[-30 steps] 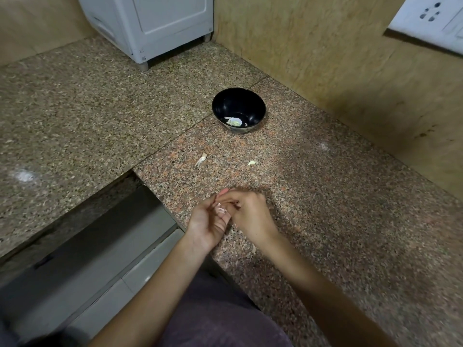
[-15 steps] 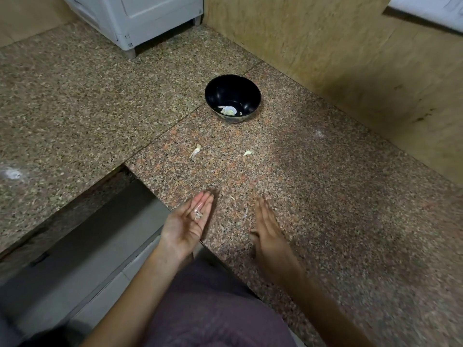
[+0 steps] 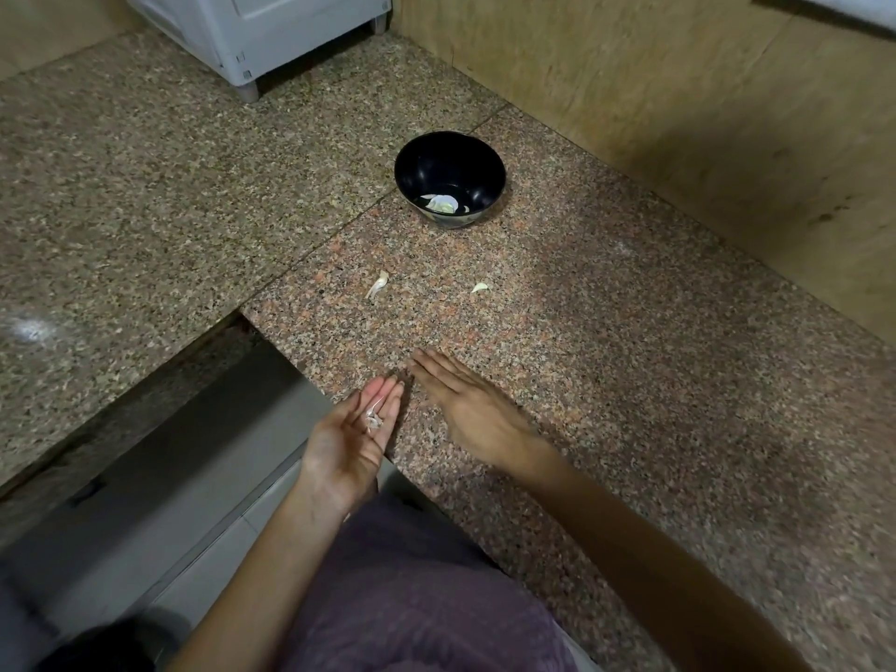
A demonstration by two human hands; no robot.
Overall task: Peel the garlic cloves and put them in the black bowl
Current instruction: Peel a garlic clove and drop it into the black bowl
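Your right hand (image 3: 468, 412) has swung in since half a second ago. Then it stood edge-on and apart; now it lies flat, fingers straight, on the desk (image 3: 630, 380) just beside your left hand (image 3: 356, 434). The left hand stays palm up and relaxed, with peel scraps (image 3: 374, 420) lying loose on its fingers. Peeled garlic (image 3: 442, 204) sits in the black bowl (image 3: 451, 152), well ahead. A pale sliver (image 3: 378, 285) and a smaller piece (image 3: 480, 287) lie between the bowl and your hands. The desk's edge runs under your left hand, and open granite spreads to your right.
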